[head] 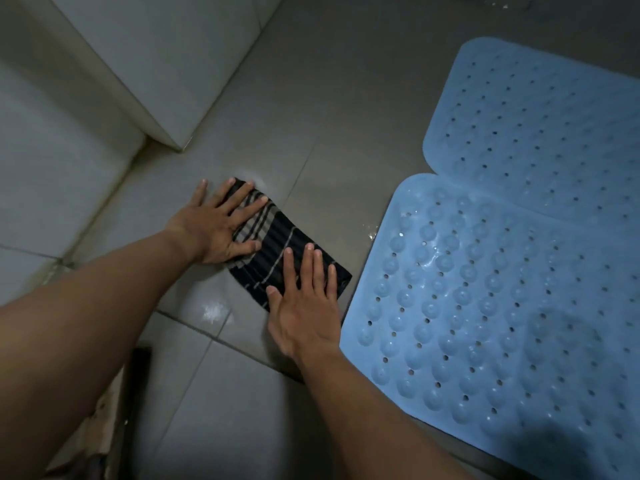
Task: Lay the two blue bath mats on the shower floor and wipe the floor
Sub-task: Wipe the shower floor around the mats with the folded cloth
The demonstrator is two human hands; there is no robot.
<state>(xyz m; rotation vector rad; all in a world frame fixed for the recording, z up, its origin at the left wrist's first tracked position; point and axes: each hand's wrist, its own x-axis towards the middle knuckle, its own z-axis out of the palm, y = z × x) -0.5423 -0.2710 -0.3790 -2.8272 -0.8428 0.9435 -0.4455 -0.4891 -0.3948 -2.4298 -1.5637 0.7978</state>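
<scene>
Hands both flat & spread, left hand (221, 225) + right hand (304, 306) gripping nothing, pressing dark striped folded cloth (273, 251) onto wet grey tiled floor (311, 133) to wipe, w/ two blue perforated rubber bath mats (519, 271) laid touching, just right

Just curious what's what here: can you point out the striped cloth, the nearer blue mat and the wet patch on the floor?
striped cloth (277, 251): head view, bare middle between the hands.
nearer blue mat (485, 323): head view, bumpy centre.
wet patch (213, 311): head view, shiny glare on tile.
</scene>
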